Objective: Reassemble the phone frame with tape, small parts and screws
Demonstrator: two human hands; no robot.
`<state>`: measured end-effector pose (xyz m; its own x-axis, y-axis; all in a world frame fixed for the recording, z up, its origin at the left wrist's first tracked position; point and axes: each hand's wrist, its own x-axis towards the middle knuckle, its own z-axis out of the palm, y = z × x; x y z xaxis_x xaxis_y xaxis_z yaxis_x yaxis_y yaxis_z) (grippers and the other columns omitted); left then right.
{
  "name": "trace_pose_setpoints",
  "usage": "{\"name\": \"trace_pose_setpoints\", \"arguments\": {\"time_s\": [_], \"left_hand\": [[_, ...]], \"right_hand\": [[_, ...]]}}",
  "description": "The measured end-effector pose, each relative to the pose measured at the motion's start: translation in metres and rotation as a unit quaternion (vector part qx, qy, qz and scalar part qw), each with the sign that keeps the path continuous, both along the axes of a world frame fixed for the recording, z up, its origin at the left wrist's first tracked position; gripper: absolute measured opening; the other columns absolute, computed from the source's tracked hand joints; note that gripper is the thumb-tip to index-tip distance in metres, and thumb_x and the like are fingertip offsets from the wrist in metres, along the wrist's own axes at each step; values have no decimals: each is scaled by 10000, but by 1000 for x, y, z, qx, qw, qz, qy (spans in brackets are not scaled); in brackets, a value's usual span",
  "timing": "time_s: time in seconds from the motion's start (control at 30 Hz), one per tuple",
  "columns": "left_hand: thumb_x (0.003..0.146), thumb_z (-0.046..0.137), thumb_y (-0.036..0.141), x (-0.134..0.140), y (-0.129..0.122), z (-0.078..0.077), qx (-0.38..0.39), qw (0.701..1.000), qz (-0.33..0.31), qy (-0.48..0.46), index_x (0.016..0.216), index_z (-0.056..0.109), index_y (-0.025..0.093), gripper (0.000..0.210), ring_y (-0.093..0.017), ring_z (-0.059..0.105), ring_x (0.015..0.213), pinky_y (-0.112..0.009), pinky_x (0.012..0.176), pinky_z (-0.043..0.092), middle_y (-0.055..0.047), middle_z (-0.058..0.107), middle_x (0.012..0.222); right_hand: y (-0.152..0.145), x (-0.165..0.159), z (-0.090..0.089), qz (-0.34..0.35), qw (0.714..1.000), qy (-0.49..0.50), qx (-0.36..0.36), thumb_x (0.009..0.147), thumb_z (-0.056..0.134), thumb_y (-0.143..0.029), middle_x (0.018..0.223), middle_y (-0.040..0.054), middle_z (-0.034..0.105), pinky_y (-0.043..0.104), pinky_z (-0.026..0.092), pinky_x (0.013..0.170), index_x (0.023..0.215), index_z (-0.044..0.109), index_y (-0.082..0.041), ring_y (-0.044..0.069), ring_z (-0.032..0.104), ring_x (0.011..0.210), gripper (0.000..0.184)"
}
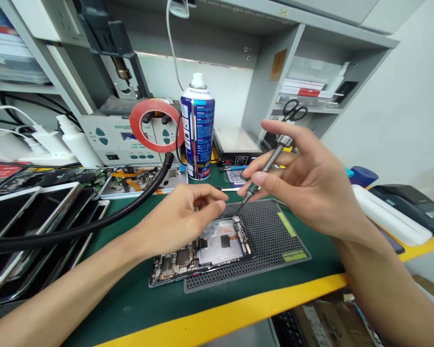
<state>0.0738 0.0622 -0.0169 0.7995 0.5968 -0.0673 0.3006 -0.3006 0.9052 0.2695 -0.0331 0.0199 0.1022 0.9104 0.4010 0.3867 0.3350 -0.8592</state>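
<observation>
A screwdriver (274, 158) with a slim grey handle slants down and left in my right hand (311, 183). Thumb and fingers grip it, with the index finger raised near its top end. Its tip comes down by the upper right corner of an opened phone (183, 260), whose boards and inner parts are exposed. Over the phone's upper edge hovers my left hand (183, 217), its thumb and index fingertips drawn together. Whether anything small is between them I cannot make out. The phone lies partly on a grey honeycomb-patterned mat (271, 241).
Several phones or tablets (32, 217) stand stacked at left, crossed by a black hose (130, 207). Behind are a parts tray (148, 180), red tape roll (133, 120), blue spray can (198, 130) and a soldering station (112, 140). A yellow strip (238, 308) edges the bench.
</observation>
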Motion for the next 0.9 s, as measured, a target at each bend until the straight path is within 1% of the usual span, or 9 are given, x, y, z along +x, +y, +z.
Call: {"name": "trace_pose_setpoints", "arguments": {"time_s": [0.07,0.13,0.2,0.23,0.3,0.4,0.63,0.8,0.9], "left_hand": [[907,569,354,-2,-6,1,108,993,-42,14,1011,680,238,191,-119,511,617,-234,515,391,8,592,775],[845,602,275,-2,-13,1,210,972,-102,22,969,707,243,165,-176,577,830,-295,711,480,-23,622,946],[791,628,249,-1,-20,-2,275,950,-144,35,963,723,260,197,-225,555,990,-373,893,469,-36,599,1075],[776,637,251,0,-22,-4,292,943,-153,46,979,726,272,223,-242,535,1038,-402,937,454,-38,582,1129],[770,646,270,2,-25,-7,307,935,-164,66,1025,723,301,268,-267,500,1110,-430,963,445,-39,544,1219],[787,641,289,3,-25,-9,309,930,-182,80,1054,722,334,283,-282,464,1183,-430,955,451,-34,513,1277],[841,594,290,2,-20,-8,328,915,-221,83,1050,733,354,259,-258,438,1240,-424,1018,410,-24,525,1266],[831,602,272,4,-20,-12,338,916,-209,54,1005,734,341,230,-244,443,1233,-413,1034,390,-19,539,1213],[821,605,252,3,-20,-10,331,916,-218,63,1019,733,348,255,-244,456,1214,-419,1038,389,-18,544,1205]], "right_hand": [[-10,5,-2,2,1000,-8,-10,893,659,-192,936,10,708,363,671,678,1418,389,-304,207,750,753,601],[-22,8,-7,-1,1000,-10,-10,904,649,-179,932,18,702,365,667,657,1425,390,-292,212,745,742,592],[-33,9,-13,-8,1000,-24,-5,909,647,-171,931,26,698,363,656,655,1433,395,-291,218,738,756,594],[-38,8,-15,-14,999,-36,-4,911,646,-171,938,30,697,359,650,660,1437,399,-300,218,733,771,595],[-46,5,-20,-20,998,-64,-9,923,633,-171,969,40,693,345,640,680,1446,403,-328,219,721,821,593],[-52,0,-25,-19,996,-88,-13,933,610,-152,1006,54,684,331,639,714,1459,402,-333,225,703,905,594],[-52,-4,-30,-6,989,-150,-8,920,605,-112,1034,51,658,305,643,747,1488,371,-310,213,697,928,645],[-52,-6,-29,0,983,-183,-17,921,606,-134,1054,57,660,322,647,770,1494,351,-299,214,702,904,649],[-52,-9,-29,4,979,-201,-20,925,599,-151,1058,54,665,337,650,773,1502,334,-313,214,704,888,655]]}}
